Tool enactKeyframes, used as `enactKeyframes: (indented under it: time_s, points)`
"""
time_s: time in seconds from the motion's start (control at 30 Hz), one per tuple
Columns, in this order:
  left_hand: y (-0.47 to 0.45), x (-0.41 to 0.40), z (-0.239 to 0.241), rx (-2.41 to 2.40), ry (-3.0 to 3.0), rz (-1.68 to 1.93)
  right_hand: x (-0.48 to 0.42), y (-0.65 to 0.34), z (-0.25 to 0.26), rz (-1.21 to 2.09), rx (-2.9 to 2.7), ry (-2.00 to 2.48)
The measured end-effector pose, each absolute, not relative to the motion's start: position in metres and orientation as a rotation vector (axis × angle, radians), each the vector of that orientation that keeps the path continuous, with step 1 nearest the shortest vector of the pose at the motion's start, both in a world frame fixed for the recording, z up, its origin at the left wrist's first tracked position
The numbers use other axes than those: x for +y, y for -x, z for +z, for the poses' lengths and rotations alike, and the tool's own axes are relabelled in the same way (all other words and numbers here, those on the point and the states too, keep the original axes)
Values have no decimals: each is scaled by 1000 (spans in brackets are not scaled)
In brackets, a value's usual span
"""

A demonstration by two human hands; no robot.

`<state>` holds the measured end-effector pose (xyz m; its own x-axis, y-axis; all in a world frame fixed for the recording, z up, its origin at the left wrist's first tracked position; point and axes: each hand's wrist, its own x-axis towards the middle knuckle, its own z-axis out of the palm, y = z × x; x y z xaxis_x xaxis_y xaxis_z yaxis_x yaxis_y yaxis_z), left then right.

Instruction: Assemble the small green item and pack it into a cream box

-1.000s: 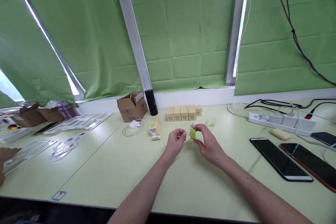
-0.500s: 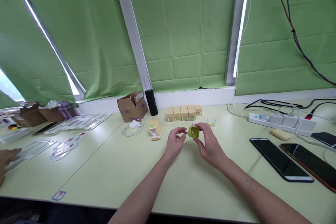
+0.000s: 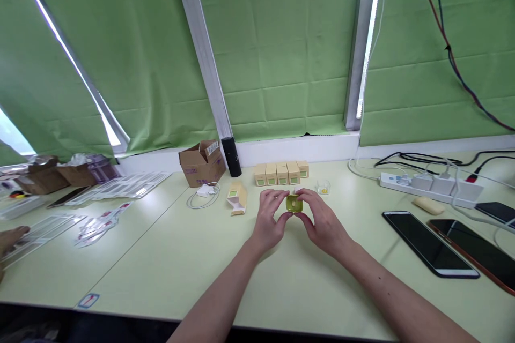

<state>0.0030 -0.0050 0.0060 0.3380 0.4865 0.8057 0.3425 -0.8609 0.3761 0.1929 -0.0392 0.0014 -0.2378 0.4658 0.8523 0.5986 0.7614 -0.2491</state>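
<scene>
One small green case [image 3: 294,203], newly pinched from both sides: left hand [image 3: 269,221] has joined right hand [image 3: 323,221], fingers of each parted only its width, likely steadying it.

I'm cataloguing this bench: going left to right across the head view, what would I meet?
Another person's hand, loose packets, brown cardboard box, small opened carton, left hand, small green case, right hand, white power strip.

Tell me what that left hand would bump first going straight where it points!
Most likely the small green container: the fingertips of the left hand seem to be right at its edge, though depth is hard to judge.
</scene>
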Motion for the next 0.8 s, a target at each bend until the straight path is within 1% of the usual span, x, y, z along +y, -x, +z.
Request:
enactKeyframes:
  time_s: [0.5,0.8]
  points:
    - [-5,-10,9,747,-2462,1623,-43,-193,5,-278,-1928,828]
    - [-6,-9,8,746,-2466,1617,-42,-193,5,-294,-1951,821]
